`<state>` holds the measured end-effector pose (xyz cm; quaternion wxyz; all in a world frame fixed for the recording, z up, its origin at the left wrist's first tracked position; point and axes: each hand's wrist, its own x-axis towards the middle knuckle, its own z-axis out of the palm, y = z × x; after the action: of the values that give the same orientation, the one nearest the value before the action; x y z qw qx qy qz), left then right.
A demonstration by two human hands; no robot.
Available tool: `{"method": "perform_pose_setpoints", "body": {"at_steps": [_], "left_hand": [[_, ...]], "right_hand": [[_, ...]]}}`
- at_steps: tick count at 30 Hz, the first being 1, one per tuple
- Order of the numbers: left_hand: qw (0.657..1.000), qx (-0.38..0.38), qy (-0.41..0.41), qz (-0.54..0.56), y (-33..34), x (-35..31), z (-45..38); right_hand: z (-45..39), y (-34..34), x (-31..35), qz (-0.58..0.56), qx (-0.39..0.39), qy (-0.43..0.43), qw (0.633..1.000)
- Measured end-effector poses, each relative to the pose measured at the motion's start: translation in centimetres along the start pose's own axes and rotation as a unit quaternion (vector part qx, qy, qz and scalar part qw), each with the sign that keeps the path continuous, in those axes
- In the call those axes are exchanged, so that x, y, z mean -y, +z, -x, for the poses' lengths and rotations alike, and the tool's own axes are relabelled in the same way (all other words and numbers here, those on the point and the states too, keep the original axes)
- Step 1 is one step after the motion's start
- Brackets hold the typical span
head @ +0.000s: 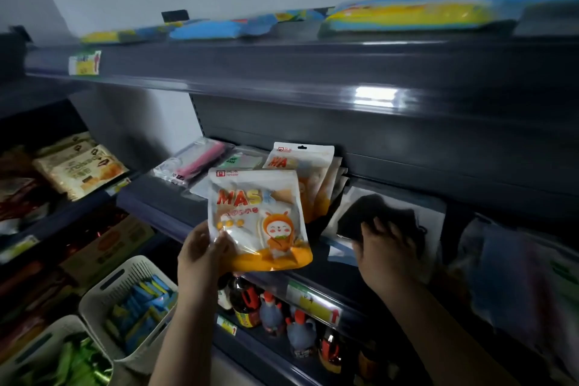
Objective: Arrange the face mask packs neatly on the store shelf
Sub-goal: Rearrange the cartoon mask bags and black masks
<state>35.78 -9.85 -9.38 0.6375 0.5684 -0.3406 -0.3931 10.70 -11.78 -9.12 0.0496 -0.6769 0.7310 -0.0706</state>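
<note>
A dim store aisle, with dark blue-grey metal shelving set against a pale wall; the middle shelf point(163, 197) carries the face masks, and its front rail shows a bright glare higher up on the shelf above. The left hand point(200, 255) holds an orange-and-white MASK pack point(258, 219) upright in front of that shelf, thumb curled over the lower left corner of its face and the fingers hidden behind it. Just behind it, a row of matching orange packs point(300, 172) stands upright on the shelf, leaning against the back panel. The right hand point(387, 252) rests on a clear pack of black masks point(376, 216) lying tilted to the right of that row, fingers bent over its lower edge; whether they actually pinch it cannot be told through the blur. To the left of the row lie a pink mask pack point(195, 161) and a green-labelled one point(241, 161). The top shelf point(282, 59) holds flat blue and yellow packets point(410, 14), blurred. Below the mask shelf stand sauce bottles point(247, 301) behind a yellow price tag point(313, 304). At lower left, two white slatted baskets point(103, 294) hold small blue and green packets, and snack bags point(81, 169) sit on the neighbouring shelf unit.
</note>
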Motion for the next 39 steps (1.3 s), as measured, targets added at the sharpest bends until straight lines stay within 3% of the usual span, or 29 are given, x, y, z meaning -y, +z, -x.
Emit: {"method": "perform_pose_setpoints", "body": {"at_steps": [3, 7, 10, 14, 18, 21, 24, 26, 28, 39], "left_hand": [[1.0, 0.02, 0.006, 0.005, 1.0, 0.1, -0.9], [0.998, 0.057, -0.009, 0.028, 1.9, -0.2, -3.0], [0.994, 0.095, -0.036, 0.033, 2.1, -0.7, -5.3], [0.986, 0.154, -0.06, 0.025, 2.7, -1.0, -8.6], [0.96, 0.275, -0.058, -0.009, 3.5, -0.7, -12.0], [0.944, 0.326, -0.048, -0.029, 4.3, -0.2, -14.2], [0.948, 0.296, 0.011, -0.116, 5.4, 0.4, -15.8], [0.931, 0.269, 0.087, -0.232, 5.8, 0.8, -16.5], [0.909, 0.283, 0.128, -0.279, 5.8, 1.2, -16.9], [0.893, 0.362, 0.135, -0.229, 4.1, 0.9, -15.7]], "right_hand": [[-0.6, -0.2, 0.6, -0.092, -0.045, -0.03, 0.994], [-1.0, -0.8, 3.5, -0.29, -0.036, -0.067, 0.954], [-1.8, -0.7, 6.3, -0.332, -0.021, -0.087, 0.939], [-2.9, -0.1, 9.0, -0.332, -0.054, -0.056, 0.94], [-4.3, 0.6, 10.4, -0.296, -0.08, -0.02, 0.952], [-5.4, 0.8, 11.1, -0.276, -0.092, 0.007, 0.957], [-6.3, 0.7, 11.6, -0.273, -0.115, 0.016, 0.955], [-6.7, 0.7, 11.9, -0.252, -0.114, 0.025, 0.961], [-7.0, 0.9, 12.2, -0.225, -0.096, 0.049, 0.968], [-5.9, 2.3, 13.9, -0.181, -0.115, 0.088, 0.973]]}}
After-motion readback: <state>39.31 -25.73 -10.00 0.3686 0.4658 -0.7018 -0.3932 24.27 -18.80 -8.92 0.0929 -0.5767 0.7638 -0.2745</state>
